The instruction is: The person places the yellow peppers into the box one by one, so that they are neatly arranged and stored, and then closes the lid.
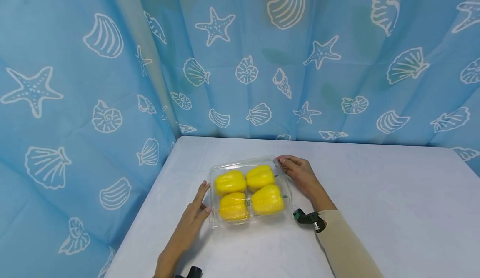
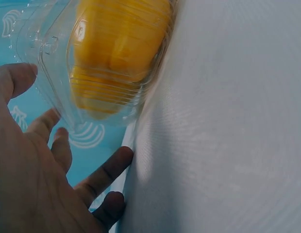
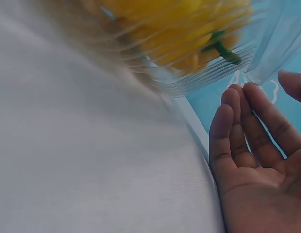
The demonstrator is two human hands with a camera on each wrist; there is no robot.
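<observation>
A clear plastic clamshell box [image 1: 243, 162] lies on the table with several yellow bell peppers [image 1: 230, 182] inside, seen through the plastic. Whether its lid is fastened I cannot tell. At the box's left side is my left hand [image 1: 191, 224], fingers spread; in the left wrist view its thumb and fingertips are by the plastic rim [image 2: 53, 104]. My right hand [image 1: 301, 176] is at the far right corner, fingertips at the rim. The right wrist view shows its fingers nearly straight and the thumb apart, beside the ribbed wall [image 3: 209, 73]. One pepper's green stem [image 3: 223, 51] shows there.
The table [image 1: 375, 211] has a white cover. Behind it and on the left hangs a blue curtain [image 1: 243, 28] with white shells and starfish. A dark strap with a small device [image 1: 309, 219] is on the right wrist.
</observation>
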